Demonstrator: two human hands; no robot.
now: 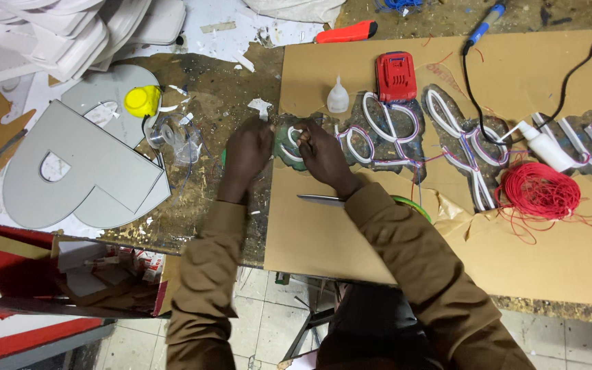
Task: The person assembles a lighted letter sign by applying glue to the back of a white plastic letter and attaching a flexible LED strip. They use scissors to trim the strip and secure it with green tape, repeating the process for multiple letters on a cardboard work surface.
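My left hand (247, 154) and my right hand (323, 156) meet at the left end of a clear panel carrying white tube lettering (385, 130), which lies on a brown cardboard sheet (323, 240). Both hands pinch the first white tube letter (294, 142) at the panel's edge; fingers hide the exact grip. A thin metal blade (320, 199) lies on the cardboard just below my right wrist. Both sleeves are brown.
A small glue bottle (338, 96), a red battery pack (396, 76), a second white bottle (543, 145) and a red wire coil (539, 190) sit along the lettering. Grey cut-out letters (83, 171), a yellow cap (142, 101) and tape rolls (173, 133) lie left. An orange knife (346, 31) lies behind.
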